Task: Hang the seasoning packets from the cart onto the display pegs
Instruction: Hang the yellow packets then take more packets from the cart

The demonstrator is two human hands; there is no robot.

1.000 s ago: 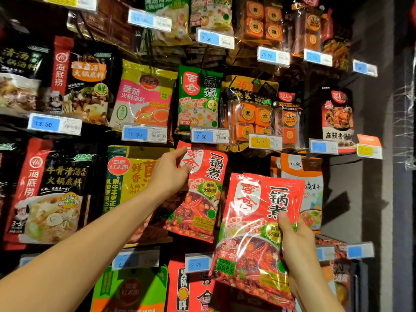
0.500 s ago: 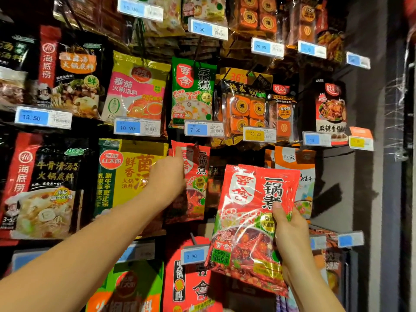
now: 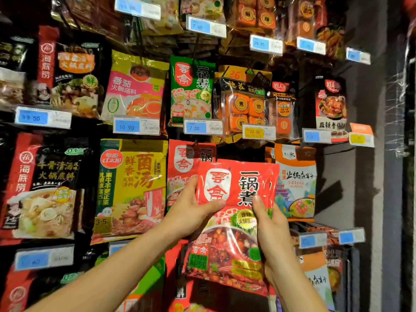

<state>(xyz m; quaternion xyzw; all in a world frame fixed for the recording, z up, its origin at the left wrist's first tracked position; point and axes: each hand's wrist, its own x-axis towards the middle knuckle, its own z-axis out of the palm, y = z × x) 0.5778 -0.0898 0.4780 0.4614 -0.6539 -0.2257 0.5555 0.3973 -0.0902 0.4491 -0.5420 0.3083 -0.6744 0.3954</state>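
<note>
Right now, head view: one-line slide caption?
Left hand and right hand hold a red seasoning packet before a matching hung packet.

A single wide-angle head-worn camera faces the peg display squarely from close range, level with its middle rows, the left forearm and right forearm entering from the bottom edge.

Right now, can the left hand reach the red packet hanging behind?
Probably yes: the hanging red packet sits uncovered right by the left hand, though that hand grips the held packet.
</note>
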